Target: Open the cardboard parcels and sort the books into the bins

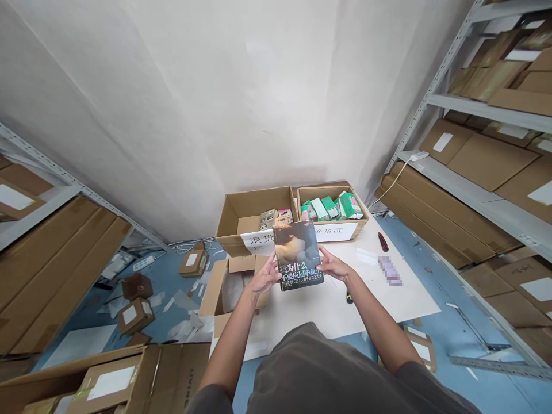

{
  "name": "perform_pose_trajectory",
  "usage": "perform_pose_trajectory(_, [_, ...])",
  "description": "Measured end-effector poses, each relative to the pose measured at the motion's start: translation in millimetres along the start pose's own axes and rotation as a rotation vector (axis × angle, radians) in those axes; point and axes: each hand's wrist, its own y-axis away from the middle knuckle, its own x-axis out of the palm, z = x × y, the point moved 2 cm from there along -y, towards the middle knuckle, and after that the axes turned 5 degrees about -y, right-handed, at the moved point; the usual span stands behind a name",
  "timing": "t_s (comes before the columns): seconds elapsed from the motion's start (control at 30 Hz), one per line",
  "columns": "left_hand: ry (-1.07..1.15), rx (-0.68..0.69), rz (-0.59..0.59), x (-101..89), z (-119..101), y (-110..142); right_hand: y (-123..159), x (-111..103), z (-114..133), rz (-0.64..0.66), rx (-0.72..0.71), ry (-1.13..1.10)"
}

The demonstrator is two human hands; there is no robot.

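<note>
Book (299,253) held upright between both hands (298,271)

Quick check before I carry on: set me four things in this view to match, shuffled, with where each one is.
1. Dark-covered paperback book
2. Small green-and-white cartons
3. Slim red-and-black tool
4. White plastic power strip

A. Lying on the white tabletop
B. Held by the left hand and right hand
C. On the grey metal shelf
D. Inside an open brown cardboard box

Pairs: 1-B, 2-D, 3-A, 4-C

Cartons (229,246) side by side on table (405,302), book (299,254) before them
</note>
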Motion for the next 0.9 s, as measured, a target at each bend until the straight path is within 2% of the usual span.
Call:
perform_pose_trajectory(0.13, [-0.027, 0.012, 0.005, 3.4, -4, -4, -3, -2, 1, 0.015, -0.015, 0.017])
perform_pose_trajectory(0.27, [-0.097, 0.073, -0.054, -0.4, -13, -9, -1, -4, 5, -0.021, -0.074, 0.024])
perform_pose_trajectory(0.33, [-0.178, 0.133, -0.159, -7.2, -21, -11, 1, -8, 9, -0.042, -0.077, 0.040])
perform_pose_trajectory(0.4, [-0.288, 0.196, -0.335, -11.9, -29, -12, 3, -11, 15, -0.057, -0.072, 0.069])
perform_pose_trajectory(0.47, [-0.384, 0.215, -0.461, -5.9, -33, -13, 4, -10, 21, -0.084, -0.089, 0.117])
perform_pose_trajectory(0.5, [-0.413, 0.204, -0.476, 2.8, -32, -14, 4, -7, 23, -0.101, -0.111, 0.148])
perform_pose_trajectory(0.57, [-0.427, 0.166, -0.411, 30.5, -25, -18, 1, 8, 25, -0.127, -0.181, 0.218])
perform_pose_trajectory(0.67, [-0.375, 0.205, -0.325, 76.5, -14, -29, -4, 45, 19, -0.091, -0.299, 0.333])
perform_pose_trajectory(0.73, [-0.358, 0.238, -0.370, 91.5, -13, -35, -6, 68, 12, -0.036, -0.339, 0.421])
perform_pose_trajectory(0.8, [-0.318, 0.288, -0.417, 89.0, -18, -35, -5, 77, 9, -0.015, -0.339, 0.500])
perform_pose_trajectory(0.83, [-0.281, 0.312, -0.416, 82.5, -23, -33, -5, 75, 11, -0.052, -0.336, 0.530])
perform_pose_trajectory(0.9, [-0.182, 0.326, -0.351, 64.7, -34, -26, -3, 60, 19, -0.210, -0.327, 0.561])
